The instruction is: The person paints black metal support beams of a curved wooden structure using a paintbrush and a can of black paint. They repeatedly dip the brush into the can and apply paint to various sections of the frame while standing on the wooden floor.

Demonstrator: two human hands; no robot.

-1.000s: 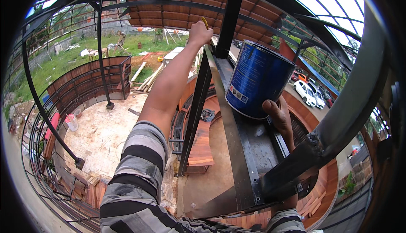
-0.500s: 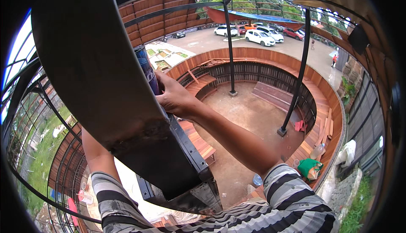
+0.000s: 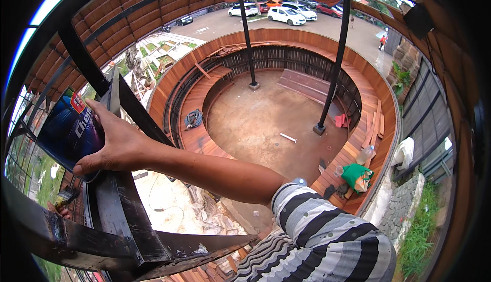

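Note:
My right hand (image 3: 118,143) is wrapped round the side of a dark blue paint can (image 3: 69,136) with a red patch on its label. The can is slightly tilted in view, and its base is at the black steel beam (image 3: 115,205); I cannot tell if it rests there. Below the can, at the far left, my left hand (image 3: 60,211) shows only its fingertips, closed round a small paintbrush (image 3: 67,196) with dark bristles. The black frame hides the rest of that hand and arm.
Black steel posts (image 3: 335,67) rise around me. Below lies a round wooden bench ring (image 3: 373,87) with a coiled cable (image 3: 193,119), loose planks (image 3: 376,123), a plastic bottle (image 3: 365,154) and a green bag (image 3: 356,177). Parked cars (image 3: 286,15) stand beyond.
My view has shifted, and the wide dark beam no longer covers the left side. The can and my right hand now appear further left and lower. Left fingertips with the brush have come into sight.

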